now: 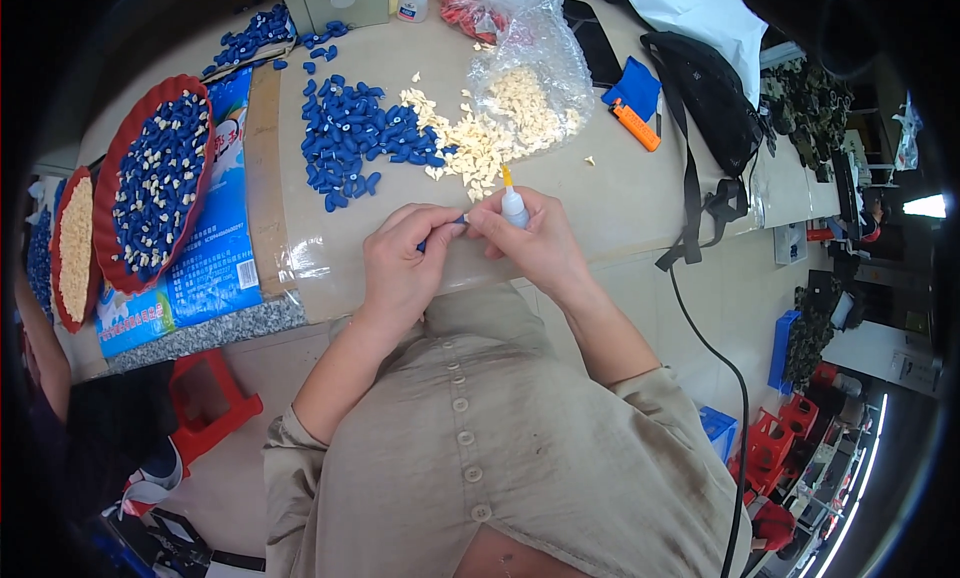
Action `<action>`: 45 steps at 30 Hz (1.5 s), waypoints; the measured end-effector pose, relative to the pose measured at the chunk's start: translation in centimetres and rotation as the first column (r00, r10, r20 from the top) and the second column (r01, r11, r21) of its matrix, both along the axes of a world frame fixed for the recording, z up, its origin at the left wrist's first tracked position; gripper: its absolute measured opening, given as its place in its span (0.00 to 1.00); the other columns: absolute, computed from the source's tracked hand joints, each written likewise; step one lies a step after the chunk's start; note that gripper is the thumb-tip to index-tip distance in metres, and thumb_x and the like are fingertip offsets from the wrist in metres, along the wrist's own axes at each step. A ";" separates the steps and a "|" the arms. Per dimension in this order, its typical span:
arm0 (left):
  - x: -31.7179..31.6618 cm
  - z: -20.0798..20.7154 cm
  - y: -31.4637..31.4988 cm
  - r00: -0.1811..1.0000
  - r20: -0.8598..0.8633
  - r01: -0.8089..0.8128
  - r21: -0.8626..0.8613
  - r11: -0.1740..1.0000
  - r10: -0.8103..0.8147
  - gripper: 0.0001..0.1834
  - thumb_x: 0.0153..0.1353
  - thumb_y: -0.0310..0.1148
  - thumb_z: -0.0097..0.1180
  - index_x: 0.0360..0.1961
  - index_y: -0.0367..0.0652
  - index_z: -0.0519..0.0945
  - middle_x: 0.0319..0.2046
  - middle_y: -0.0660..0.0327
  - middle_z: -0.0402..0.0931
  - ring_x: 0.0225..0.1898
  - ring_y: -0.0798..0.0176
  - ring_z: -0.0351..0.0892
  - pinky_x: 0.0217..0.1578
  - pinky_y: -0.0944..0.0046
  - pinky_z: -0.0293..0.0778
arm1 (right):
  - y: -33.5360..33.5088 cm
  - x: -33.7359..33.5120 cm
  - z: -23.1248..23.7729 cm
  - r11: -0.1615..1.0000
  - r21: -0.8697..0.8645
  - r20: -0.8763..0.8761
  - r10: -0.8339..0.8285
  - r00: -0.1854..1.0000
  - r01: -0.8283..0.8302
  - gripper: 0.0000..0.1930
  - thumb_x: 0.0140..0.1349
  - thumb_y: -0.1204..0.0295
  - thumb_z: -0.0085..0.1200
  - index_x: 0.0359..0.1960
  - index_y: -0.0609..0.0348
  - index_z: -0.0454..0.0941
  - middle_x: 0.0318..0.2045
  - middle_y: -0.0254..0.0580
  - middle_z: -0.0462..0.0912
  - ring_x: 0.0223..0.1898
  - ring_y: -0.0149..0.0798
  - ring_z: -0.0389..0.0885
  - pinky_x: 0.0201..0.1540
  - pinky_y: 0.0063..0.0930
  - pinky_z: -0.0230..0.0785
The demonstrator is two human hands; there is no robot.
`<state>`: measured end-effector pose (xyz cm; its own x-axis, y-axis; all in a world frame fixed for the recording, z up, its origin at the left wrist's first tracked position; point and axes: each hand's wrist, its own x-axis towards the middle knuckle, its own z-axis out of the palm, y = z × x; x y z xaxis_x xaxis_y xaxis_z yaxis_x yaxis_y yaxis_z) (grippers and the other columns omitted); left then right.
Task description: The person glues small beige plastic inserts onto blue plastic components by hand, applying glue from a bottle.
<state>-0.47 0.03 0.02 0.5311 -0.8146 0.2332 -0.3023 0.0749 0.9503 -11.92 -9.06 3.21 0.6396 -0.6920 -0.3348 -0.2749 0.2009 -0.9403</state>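
Note:
Near the table's front edge, my left hand point(403, 256) is closed on small blue pieces point(421, 246), one peeking out by the palm and one at the fingertips. My right hand point(540, 246) grips a small white glue bottle point(514, 209) with its yellow nozzle pointing up. Its thumb and forefinger also pinch at the blue piece held by my left fingertips; whether a cream bit is between them I cannot make out. Just beyond my hands lie a heap of blue plastic pieces point(345, 138) and a spill of small cream pieces point(475, 148).
A clear plastic bag point(545, 88) holds more cream pieces. At left stand a red basket point(112, 193) of blue-and-cream pieces and another red basket point(92, 298) of cream ones. An orange cutter point(637, 128) and a black bag point(705, 98) lie right. Another person's arm point(45, 343) shows far left.

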 end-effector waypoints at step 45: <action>4.7 2.9 3.1 0.429 -0.900 0.072 0.119 0.990 0.077 0.09 0.58 0.34 0.45 0.26 0.41 0.72 0.21 0.62 0.68 0.18 0.71 0.63 0.15 0.73 0.58 | -1.2 -2.4 -1.3 0.964 0.266 0.398 -0.101 0.912 -0.009 0.11 0.56 0.72 0.48 0.39 0.61 0.67 0.25 0.35 0.72 0.23 0.27 0.72 0.24 0.20 0.66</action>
